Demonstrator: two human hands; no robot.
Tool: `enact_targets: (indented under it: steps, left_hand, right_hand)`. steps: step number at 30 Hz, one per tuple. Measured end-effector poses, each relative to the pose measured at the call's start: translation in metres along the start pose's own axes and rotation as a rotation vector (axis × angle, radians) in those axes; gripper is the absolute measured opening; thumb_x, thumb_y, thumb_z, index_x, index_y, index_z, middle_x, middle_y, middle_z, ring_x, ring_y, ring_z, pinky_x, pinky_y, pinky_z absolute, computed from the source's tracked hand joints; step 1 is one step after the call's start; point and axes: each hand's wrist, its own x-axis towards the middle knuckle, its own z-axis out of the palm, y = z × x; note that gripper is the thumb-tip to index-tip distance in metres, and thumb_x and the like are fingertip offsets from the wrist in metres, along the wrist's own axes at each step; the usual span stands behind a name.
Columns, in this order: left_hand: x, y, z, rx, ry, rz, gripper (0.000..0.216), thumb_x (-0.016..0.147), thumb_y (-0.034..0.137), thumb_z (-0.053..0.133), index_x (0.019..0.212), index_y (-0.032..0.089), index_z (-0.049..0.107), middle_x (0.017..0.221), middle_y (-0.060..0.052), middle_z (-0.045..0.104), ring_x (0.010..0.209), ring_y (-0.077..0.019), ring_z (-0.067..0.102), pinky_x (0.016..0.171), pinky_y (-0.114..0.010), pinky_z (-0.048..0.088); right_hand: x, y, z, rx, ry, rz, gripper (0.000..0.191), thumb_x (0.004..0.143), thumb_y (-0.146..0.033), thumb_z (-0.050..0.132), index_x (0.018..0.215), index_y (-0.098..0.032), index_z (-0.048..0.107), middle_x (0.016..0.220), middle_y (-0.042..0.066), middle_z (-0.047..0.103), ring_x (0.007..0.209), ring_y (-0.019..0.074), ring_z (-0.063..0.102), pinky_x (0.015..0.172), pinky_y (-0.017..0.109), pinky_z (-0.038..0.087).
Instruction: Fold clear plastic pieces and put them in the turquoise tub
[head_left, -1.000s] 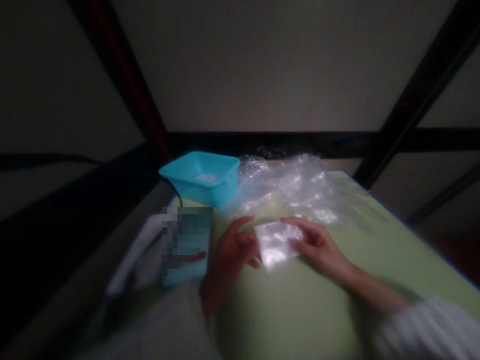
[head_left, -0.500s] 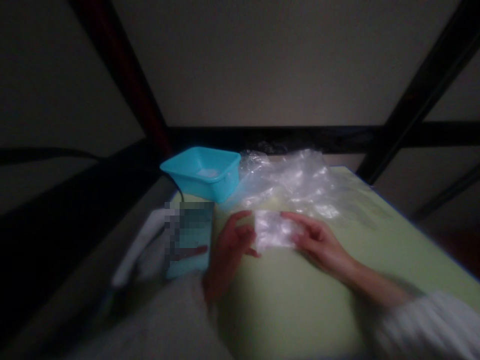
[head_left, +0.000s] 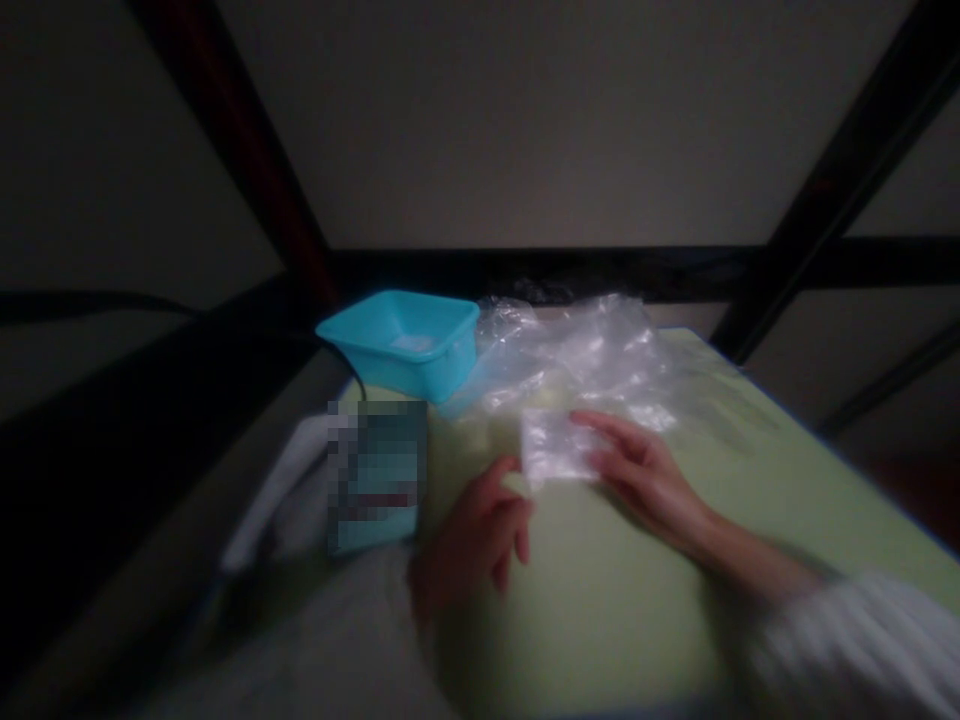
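A small, flat, shiny clear plastic bag (head_left: 556, 447) is held above the table in my right hand (head_left: 645, 475). The thumb and fingers of that hand pinch the bag's right end. My left hand (head_left: 480, 535) is just below and left of the bag, with fingers bent and apart and nothing visible between them. Its fingertips come close to the bag's lower left corner; whether they touch it I cannot tell. Dim light and blur hide what the bag contains, if anything.
Behind the bag lies a heap of crumpled clear plastic (head_left: 592, 345). A turquoise bin (head_left: 442, 375) with something whitish inside stands at the back left. Nearer, a partly pixelated teal device (head_left: 375, 535) sits on the green-yellow tabletop (head_left: 600, 620), with a dark cable behind it.
My left hand has let go of the bag's left edge and dropped down toward me, its fingers now pointing lower. My right hand still grips the bag, shifted slightly up and right.
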Motion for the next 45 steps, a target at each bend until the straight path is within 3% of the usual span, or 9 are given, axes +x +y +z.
enact_targets:
  steps: [3, 8, 16, 23, 29, 34, 38, 41, 45]
  left_hand:
    - [0.002, 0.004, -0.002, -0.017, 0.114, 0.087, 0.030, 0.077, 0.035, 0.046, 0.101, 0.016, 0.047, 0.054, 0.007, 0.056, 0.026, -0.0046, 0.034, 0.027, -0.015, 0.021]
    - [0.005, 0.010, -0.006, -0.192, 0.245, 0.137, 0.040, 0.078, 0.050, 0.049, 0.100, 0.017, 0.047, 0.069, 0.001, 0.058, 0.050, -0.0117, 0.058, 0.034, -0.016, 0.036]
    - [0.007, -0.001, -0.002, -0.149, 0.086, 0.197, 0.046, 0.069, 0.025, 0.061, 0.110, 0.017, 0.041, 0.060, 0.008, 0.052, 0.046, -0.0078, 0.045, 0.037, -0.014, 0.037]
    - [0.007, 0.006, 0.000, -0.213, 0.208, 0.258, 0.046, 0.070, 0.022, 0.060, 0.112, 0.018, 0.040, 0.062, 0.008, 0.052, 0.052, -0.0091, 0.048, 0.041, -0.015, 0.041]
    - [0.009, 0.009, 0.002, -0.223, 0.337, 0.305, 0.044, 0.074, 0.023, 0.057, 0.113, 0.021, 0.038, 0.064, 0.006, 0.051, 0.057, -0.0120, 0.052, 0.044, -0.017, 0.040]
    - [0.011, 0.024, -0.012, 0.142, 0.556, 0.484, 0.034, 0.073, 0.017, 0.060, 0.105, 0.020, 0.048, 0.098, -0.004, 0.055, 0.091, -0.0187, 0.057, 0.073, -0.029, 0.050]
    - [0.017, 0.042, -0.042, 0.609, 0.742, 0.676, 0.039, 0.072, 0.008, 0.060, 0.108, 0.017, 0.051, 0.118, -0.012, 0.047, 0.116, -0.0274, 0.046, 0.101, -0.045, 0.039]
    - [0.032, 0.044, -0.064, 0.869, 0.847, 0.646, 0.045, 0.075, 0.009, 0.058, 0.118, 0.016, 0.048, 0.139, -0.017, 0.036, 0.135, -0.0365, 0.026, 0.108, -0.054, 0.027]
    - [0.052, 0.034, -0.081, 0.923, 0.860, 0.492, 0.051, 0.077, 0.009, 0.056, 0.126, 0.012, 0.043, 0.149, -0.023, 0.024, 0.139, -0.0451, 0.012, 0.105, -0.067, 0.017]
  right_hand:
    - [0.000, 0.000, 0.000, 0.041, -0.008, 0.012, 0.033, 0.065, -0.022, 0.077, 0.098, -0.025, 0.072, 0.096, 0.002, 0.071, 0.073, 0.0127, 0.061, 0.066, 0.025, 0.049]
    - [-0.001, 0.002, -0.001, 0.034, -0.128, 0.041, 0.025, 0.066, -0.024, 0.078, 0.091, -0.023, 0.073, 0.081, 0.001, 0.070, 0.066, 0.0108, 0.060, 0.060, 0.021, 0.046]
    - [0.002, 0.003, -0.008, -0.168, -0.359, 0.076, 0.029, 0.066, -0.018, 0.078, 0.094, -0.020, 0.072, 0.083, 0.001, 0.069, 0.069, 0.0115, 0.059, 0.061, 0.022, 0.047]
    - [0.011, -0.009, 0.004, -0.030, -0.114, 0.128, 0.044, 0.061, -0.018, 0.081, 0.102, -0.024, 0.067, 0.076, -0.002, 0.067, 0.063, 0.0093, 0.059, 0.059, 0.020, 0.047]
    - [0.010, -0.020, 0.027, -0.099, 0.011, 0.144, 0.067, 0.063, -0.018, 0.080, 0.124, -0.023, 0.054, 0.048, -0.012, 0.046, 0.042, 0.0048, 0.042, 0.041, 0.015, 0.033]
    - [0.020, -0.006, 0.016, -0.052, 0.057, 0.053, 0.068, 0.065, -0.023, 0.079, 0.126, -0.025, 0.050, 0.065, -0.006, 0.062, 0.056, 0.0086, 0.057, 0.052, 0.018, 0.044]
    - [0.026, 0.003, 0.000, -0.083, 0.094, 0.012, 0.059, 0.064, -0.025, 0.079, 0.119, -0.027, 0.056, 0.064, -0.006, 0.062, 0.057, 0.0106, 0.059, 0.053, 0.020, 0.045]
    - [0.025, 0.003, -0.004, -0.113, 0.107, 0.004, 0.053, 0.065, -0.024, 0.078, 0.114, -0.027, 0.060, 0.061, -0.006, 0.061, 0.057, 0.0114, 0.058, 0.053, 0.020, 0.045]
    - [0.020, -0.004, -0.002, -0.089, 0.081, 0.008, 0.053, 0.066, -0.022, 0.076, 0.116, -0.027, 0.059, 0.063, -0.006, 0.059, 0.056, 0.0105, 0.057, 0.052, 0.020, 0.045]
